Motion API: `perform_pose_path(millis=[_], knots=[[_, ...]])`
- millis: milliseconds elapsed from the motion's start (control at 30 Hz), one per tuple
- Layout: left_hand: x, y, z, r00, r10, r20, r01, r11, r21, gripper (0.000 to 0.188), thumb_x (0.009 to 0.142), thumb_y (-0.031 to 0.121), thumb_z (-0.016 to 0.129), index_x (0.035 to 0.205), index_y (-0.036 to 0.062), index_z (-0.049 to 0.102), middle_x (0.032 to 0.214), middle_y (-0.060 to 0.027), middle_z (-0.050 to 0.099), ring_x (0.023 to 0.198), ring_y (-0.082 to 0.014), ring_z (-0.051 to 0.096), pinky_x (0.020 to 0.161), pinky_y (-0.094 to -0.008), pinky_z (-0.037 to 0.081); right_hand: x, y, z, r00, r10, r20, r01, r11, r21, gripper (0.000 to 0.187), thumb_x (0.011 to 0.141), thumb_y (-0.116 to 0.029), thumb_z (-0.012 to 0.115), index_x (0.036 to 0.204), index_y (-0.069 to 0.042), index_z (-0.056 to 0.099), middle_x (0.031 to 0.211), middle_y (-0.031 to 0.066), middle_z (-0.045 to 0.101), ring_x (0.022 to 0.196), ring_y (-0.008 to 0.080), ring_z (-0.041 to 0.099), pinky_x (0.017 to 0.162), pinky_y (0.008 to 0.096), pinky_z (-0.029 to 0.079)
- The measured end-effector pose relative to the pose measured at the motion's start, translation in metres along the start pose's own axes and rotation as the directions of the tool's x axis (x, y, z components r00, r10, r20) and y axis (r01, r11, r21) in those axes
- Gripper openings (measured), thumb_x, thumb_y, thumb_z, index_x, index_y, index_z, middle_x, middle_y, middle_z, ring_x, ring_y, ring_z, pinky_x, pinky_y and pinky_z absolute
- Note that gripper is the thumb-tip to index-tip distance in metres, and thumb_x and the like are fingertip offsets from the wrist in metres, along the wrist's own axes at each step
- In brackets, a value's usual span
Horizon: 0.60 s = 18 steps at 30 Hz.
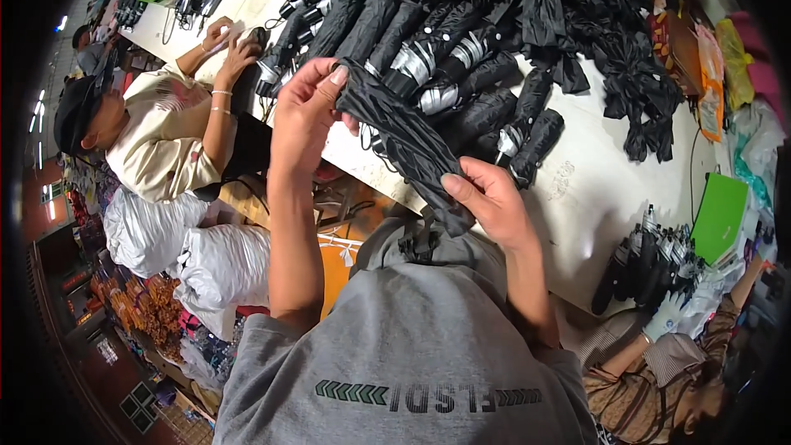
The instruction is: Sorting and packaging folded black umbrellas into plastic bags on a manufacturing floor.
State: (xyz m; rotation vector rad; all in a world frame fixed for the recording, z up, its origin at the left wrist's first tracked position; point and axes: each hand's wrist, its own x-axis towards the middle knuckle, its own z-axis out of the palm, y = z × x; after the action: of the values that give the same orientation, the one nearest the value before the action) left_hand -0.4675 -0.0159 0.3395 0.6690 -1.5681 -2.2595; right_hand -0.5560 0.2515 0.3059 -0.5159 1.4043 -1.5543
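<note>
Between my two hands a black folding umbrella [400, 144] is stretched at a slant, its pleated cloth gathered into a long, loose bundle. My left hand [309, 103] pinches the upper end, thumb on top. At the lower end my right hand [486, 202] grips the cloth between thumb and fingers. Just beyond lie several rolled black umbrellas [486, 119] on the white table [568, 189], some showing silvery linings. Farther back a heap of loose black umbrella cloth [535, 0] spreads to the right.
To the left, a person in a cream top [169, 128] works at the same table. Another person's gloved hand [666, 317] is at the lower right, beside standing black umbrellas [647, 259] and a green box [718, 218]. White sacks [218, 259] lie on the left.
</note>
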Motion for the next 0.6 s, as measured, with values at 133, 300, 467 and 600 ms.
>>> perform_pose_path(millis=[133,300,467,600], knots=[[-0.028,-0.057,0.032,0.982,-0.164,-0.097,0.148,0.978,-0.149,0.036,0.108,0.028,0.051,0.124,-0.0017,0.062,0.089,-0.0067,0.067,0.079,-0.0135,0.063,0.079,-0.0327,0.057,-0.005,0.012,0.007,0.966,-0.055,-0.254,-0.005,0.973,-0.23,0.024,0.101,-0.016,0.063,0.082,-0.004,0.056,0.067,-0.0063,0.044,0.06,0.0058,0.033,0.053,0.0246,0.029],[-0.08,-0.076,0.063,0.874,-0.484,0.042,0.486,0.873,-0.043,0.024,0.104,0.017,0.06,0.115,-0.0023,0.068,0.086,-0.0027,0.066,0.071,-0.0059,0.057,0.07,-0.027,0.06,-0.003,0.013,0.017,0.909,-0.168,-0.383,-0.025,0.892,-0.452,0.027,0.101,-0.018,0.064,0.081,-0.002,0.054,0.065,-0.0027,0.049,0.057,0.0094,0.037,0.05,0.0295,0.032],[-0.084,-0.069,0.069,0.889,-0.449,0.092,0.458,0.877,-0.148,0.014,0.102,0.014,0.064,0.099,0.0006,0.067,0.077,-0.001,0.057,0.063,-0.0075,0.053,0.066,-0.0325,0.064,-0.007,0.013,0.021,0.888,-0.172,-0.427,-0.08,0.856,-0.511,0.024,0.102,-0.018,0.063,0.086,-0.001,0.059,0.067,-0.0026,0.049,0.058,0.0071,0.036,0.051,0.0267,0.03],[-0.085,-0.076,0.077,0.904,-0.416,0.101,0.428,0.865,-0.263,0.014,0.102,0.013,0.064,0.091,0.0033,0.063,0.076,-0.0009,0.055,0.06,-0.0088,0.053,0.065,-0.0345,0.064,-0.004,0.014,0.018,0.838,-0.166,-0.52,-0.063,0.917,-0.393,0.023,0.103,-0.019,0.061,0.093,0.001,0.063,0.068,-0.0024,0.049,0.058,0.0062,0.039,0.051,0.0247,0.032]])
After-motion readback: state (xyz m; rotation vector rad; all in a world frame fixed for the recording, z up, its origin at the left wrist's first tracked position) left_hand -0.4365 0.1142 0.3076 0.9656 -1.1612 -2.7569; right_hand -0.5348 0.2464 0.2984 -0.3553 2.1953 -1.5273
